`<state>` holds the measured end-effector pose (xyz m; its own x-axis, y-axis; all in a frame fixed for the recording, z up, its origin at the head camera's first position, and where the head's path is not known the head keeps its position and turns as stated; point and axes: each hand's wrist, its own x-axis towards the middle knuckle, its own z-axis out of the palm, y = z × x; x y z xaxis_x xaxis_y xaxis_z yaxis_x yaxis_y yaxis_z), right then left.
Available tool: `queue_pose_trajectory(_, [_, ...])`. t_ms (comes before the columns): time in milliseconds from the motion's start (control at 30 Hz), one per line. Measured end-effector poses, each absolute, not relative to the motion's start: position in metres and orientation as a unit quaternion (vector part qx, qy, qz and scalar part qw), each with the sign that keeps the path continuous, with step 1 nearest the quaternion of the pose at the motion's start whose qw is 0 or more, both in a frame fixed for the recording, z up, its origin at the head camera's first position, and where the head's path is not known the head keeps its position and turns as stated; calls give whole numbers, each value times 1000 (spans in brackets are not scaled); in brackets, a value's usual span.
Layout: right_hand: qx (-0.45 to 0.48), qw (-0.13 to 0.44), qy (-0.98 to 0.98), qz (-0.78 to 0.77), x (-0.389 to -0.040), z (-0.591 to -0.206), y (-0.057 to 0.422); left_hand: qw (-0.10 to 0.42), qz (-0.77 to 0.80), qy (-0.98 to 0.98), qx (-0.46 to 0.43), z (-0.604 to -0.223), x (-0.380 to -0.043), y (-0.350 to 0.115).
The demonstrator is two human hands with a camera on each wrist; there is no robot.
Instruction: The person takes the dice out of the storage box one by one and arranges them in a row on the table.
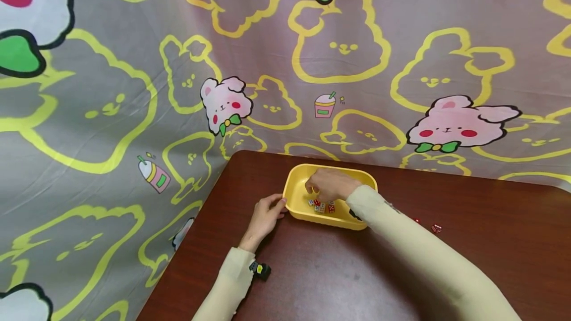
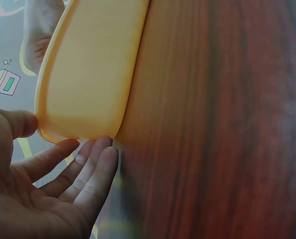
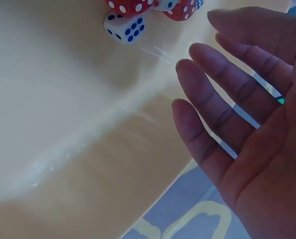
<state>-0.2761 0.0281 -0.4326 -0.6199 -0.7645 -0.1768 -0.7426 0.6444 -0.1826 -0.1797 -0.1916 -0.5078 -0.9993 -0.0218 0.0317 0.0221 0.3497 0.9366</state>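
My left hand holds the left end of a yellow plastic tub, thumb at the rim and fingertips against the outer wall, as the left wrist view shows. Over the inside of the tub hovers my right hand, its fingers spread and loosely bent with nothing between them. Several dice lie together in the tub, among them a white die with blue pips and a red die with white pips. The right fingertips are apart from these dice. My right forearm hides part of the tub's right end.
More red dice lie on the brown wooden table, right of the tub beyond my right forearm. A patterned cloth hangs behind the table and along its left side. A small black device is at my left wrist.
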Motion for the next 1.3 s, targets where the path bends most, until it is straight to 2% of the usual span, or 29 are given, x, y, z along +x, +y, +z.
queue_pose_trajectory(433, [-398,151,904,-25,-277,-436,21,16,-572,-820,2,-508,-179,-192])
queue_pose_trajectory(1300, [-402,142,905,-19,-278,-448,15,18,-564,-825,0,-506,-182,-191])
